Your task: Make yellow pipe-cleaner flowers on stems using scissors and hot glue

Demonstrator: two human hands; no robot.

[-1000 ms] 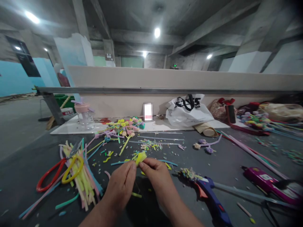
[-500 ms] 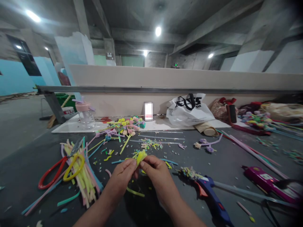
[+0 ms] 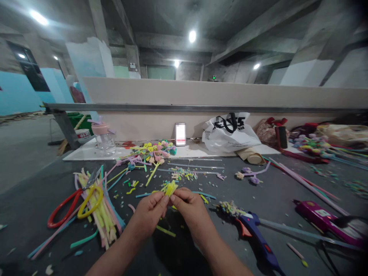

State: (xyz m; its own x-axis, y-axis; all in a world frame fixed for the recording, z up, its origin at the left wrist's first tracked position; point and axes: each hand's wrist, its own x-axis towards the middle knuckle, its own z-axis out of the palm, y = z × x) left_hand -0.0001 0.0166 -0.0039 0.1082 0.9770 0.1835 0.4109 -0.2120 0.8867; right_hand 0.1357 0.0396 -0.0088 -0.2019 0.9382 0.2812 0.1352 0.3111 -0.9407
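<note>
The yellow bunch (image 3: 170,188) is held up over the dark table (image 3: 271,193). The left hand (image 3: 150,211) and right hand (image 3: 188,209) both pinch it in their fingers. Little colored scraps (image 3: 184,174) are messy on the tabletop. Behind stands a pale low wall (image 3: 143,126). Bright lamps (image 3: 192,36) light the big gray room.

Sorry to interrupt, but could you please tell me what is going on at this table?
A person is handling a yellow bunch, pinched in the grip of the left hand and right hand together, just above the dark table. To the left, scissors lie on a pile of coloured strips. To the right lies a blue glue gun, with small bits heaped around its tip. Farther back are colourful flowers and an upright phone.
</note>
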